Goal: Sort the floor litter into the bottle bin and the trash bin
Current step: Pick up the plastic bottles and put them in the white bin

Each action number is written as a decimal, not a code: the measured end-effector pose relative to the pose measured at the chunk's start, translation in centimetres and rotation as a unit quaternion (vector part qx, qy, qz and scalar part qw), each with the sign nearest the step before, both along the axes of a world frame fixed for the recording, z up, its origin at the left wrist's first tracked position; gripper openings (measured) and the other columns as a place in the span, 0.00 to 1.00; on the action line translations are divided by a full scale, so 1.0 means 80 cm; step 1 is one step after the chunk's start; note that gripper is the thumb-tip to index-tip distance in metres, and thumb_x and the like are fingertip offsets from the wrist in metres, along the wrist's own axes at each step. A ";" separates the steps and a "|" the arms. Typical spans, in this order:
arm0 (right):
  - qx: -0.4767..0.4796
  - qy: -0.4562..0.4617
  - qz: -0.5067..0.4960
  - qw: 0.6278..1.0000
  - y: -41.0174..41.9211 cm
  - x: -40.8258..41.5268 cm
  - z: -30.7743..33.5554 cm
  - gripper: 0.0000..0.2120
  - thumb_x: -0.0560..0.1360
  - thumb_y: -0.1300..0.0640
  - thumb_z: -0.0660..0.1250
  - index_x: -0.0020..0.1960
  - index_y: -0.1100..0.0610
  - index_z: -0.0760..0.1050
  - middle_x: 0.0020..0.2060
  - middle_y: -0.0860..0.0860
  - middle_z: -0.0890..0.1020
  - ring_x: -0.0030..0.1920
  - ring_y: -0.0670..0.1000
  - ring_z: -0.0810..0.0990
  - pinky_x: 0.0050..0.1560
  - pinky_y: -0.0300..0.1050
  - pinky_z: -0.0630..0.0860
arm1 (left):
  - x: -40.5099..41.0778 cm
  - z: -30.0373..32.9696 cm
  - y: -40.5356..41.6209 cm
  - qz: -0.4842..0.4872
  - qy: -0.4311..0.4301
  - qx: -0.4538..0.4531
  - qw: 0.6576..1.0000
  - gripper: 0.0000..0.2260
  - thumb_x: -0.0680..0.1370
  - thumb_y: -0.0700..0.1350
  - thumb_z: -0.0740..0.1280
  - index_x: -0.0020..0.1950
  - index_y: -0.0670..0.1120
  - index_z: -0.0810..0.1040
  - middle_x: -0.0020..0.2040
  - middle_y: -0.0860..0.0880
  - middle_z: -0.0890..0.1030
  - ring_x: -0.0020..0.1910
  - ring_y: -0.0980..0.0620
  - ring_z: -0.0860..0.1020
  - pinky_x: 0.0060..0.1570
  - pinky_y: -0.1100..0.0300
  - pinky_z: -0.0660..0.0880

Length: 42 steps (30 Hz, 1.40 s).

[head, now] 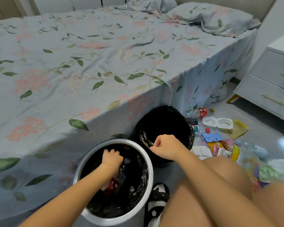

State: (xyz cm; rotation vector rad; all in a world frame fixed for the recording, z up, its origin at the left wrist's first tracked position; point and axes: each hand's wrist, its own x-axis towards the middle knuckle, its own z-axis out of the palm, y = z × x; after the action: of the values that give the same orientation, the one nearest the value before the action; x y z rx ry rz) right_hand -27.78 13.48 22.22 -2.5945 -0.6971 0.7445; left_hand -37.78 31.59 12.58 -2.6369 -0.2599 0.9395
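My left hand (pixel 112 158) reaches down into the white-rimmed bin (pixel 147 163), which has a black liner. Its fingers curl over the neck end of a clear plastic bottle with a red label (pixel 113 185). The bottle slants down inside the bin, under my wrist. My right hand (pixel 164 147) is a closed fist over the near rim of the black bag-lined bin (pixel 189 138); I see nothing in it. Floor litter lies to the right: a red-labelled bottle (pixel 198 112), a white plastic tray (pixel 217 122), a blue pouch (pixel 211 136) and mixed wrappers (pixel 223 149).
The bed with a floral sheet (pixel 88 63) fills the left and back and hangs down next to both bins. A white nightstand (pixel 269 89) stands at the right. My bare knees (pixel 220 185) and a black-and-white shoe (pixel 157 199) are beside the white bin.
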 end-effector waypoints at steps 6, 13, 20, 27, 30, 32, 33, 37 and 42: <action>-0.054 -0.059 -0.006 0.997 -0.062 0.048 0.029 0.16 0.69 0.44 0.65 0.55 0.49 0.76 0.50 0.48 0.81 0.54 0.53 0.79 0.54 0.50 0.77 | 0.072 0.111 -0.026 -0.034 -0.195 -0.084 0.977 0.17 0.75 0.53 0.64 0.62 0.49 0.74 0.58 0.48 0.76 0.60 0.44 0.74 0.54 0.51 0.71; -0.115 -0.133 -0.050 0.983 -0.183 0.148 0.046 0.18 0.69 0.46 0.65 0.58 0.50 0.74 0.52 0.52 0.80 0.53 0.55 0.78 0.48 0.47 0.77 | 0.208 0.156 -0.143 -0.139 -0.238 -0.158 0.948 0.16 0.77 0.54 0.62 0.61 0.49 0.76 0.57 0.48 0.78 0.57 0.44 0.75 0.45 0.54 0.73; -0.160 -0.057 -0.110 0.979 -0.262 0.264 -0.020 0.19 0.69 0.45 0.67 0.57 0.52 0.77 0.55 0.54 0.80 0.55 0.56 0.79 0.51 0.44 0.77 | 0.354 0.061 -0.249 -0.120 -0.206 -0.197 0.951 0.18 0.74 0.57 0.65 0.58 0.46 0.75 0.58 0.46 0.77 0.58 0.43 0.75 0.52 0.53 0.72; -0.127 -0.003 -0.185 0.974 -0.315 0.373 -0.114 0.20 0.68 0.52 0.69 0.59 0.53 0.76 0.57 0.55 0.79 0.56 0.55 0.78 0.54 0.44 0.76 | 0.494 -0.053 -0.291 0.006 -0.123 -0.246 0.961 0.24 0.71 0.54 0.70 0.63 0.44 0.72 0.61 0.44 0.74 0.59 0.44 0.75 0.54 0.52 0.73; -0.160 -0.008 -0.169 0.972 -0.326 0.392 -0.165 0.23 0.70 0.49 0.67 0.64 0.52 0.72 0.61 0.53 0.77 0.61 0.54 0.76 0.56 0.44 0.73 | 0.538 -0.106 -0.306 0.046 -0.084 -0.257 0.962 0.25 0.71 0.53 0.71 0.63 0.43 0.72 0.62 0.43 0.74 0.60 0.43 0.74 0.56 0.52 0.73; -0.186 -0.022 -0.143 0.972 -0.330 0.400 -0.194 0.24 0.72 0.48 0.66 0.65 0.52 0.67 0.63 0.52 0.75 0.65 0.54 0.73 0.57 0.45 0.71 | 0.561 -0.138 -0.315 0.065 -0.085 -0.253 0.962 0.25 0.70 0.53 0.71 0.62 0.44 0.72 0.62 0.44 0.73 0.62 0.43 0.71 0.56 0.51 0.72; -0.196 -0.032 -0.134 0.971 -0.334 0.403 -0.207 0.24 0.72 0.47 0.66 0.66 0.53 0.66 0.63 0.52 0.75 0.66 0.54 0.71 0.59 0.46 0.70 | 0.572 -0.153 -0.319 0.070 -0.088 -0.252 0.961 0.26 0.69 0.53 0.71 0.62 0.44 0.71 0.62 0.44 0.73 0.62 0.43 0.70 0.57 0.51 0.72; -0.212 -0.057 -0.124 0.968 -0.349 0.410 -0.261 0.23 0.74 0.47 0.65 0.66 0.54 0.67 0.63 0.54 0.74 0.66 0.55 0.70 0.61 0.47 0.70 | 0.601 -0.210 -0.328 0.043 -0.072 -0.217 0.973 0.30 0.70 0.53 0.72 0.68 0.44 0.68 0.66 0.44 0.70 0.66 0.43 0.67 0.62 0.49 0.69; -0.169 -0.052 -0.107 0.978 -0.345 0.390 -0.339 0.17 0.74 0.52 0.61 0.62 0.53 0.70 0.62 0.51 0.75 0.66 0.54 0.69 0.61 0.45 0.67 | 0.613 -0.261 -0.316 -0.026 -0.054 -0.176 0.983 0.25 0.73 0.51 0.68 0.66 0.44 0.68 0.66 0.45 0.70 0.66 0.44 0.70 0.63 0.49 0.69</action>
State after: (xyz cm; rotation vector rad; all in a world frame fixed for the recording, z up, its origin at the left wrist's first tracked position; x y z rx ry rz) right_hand 3.40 -14.11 -4.93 -2.9745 -0.3311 0.7155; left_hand 11.23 6.32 -8.33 -3.0060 -0.0510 0.8964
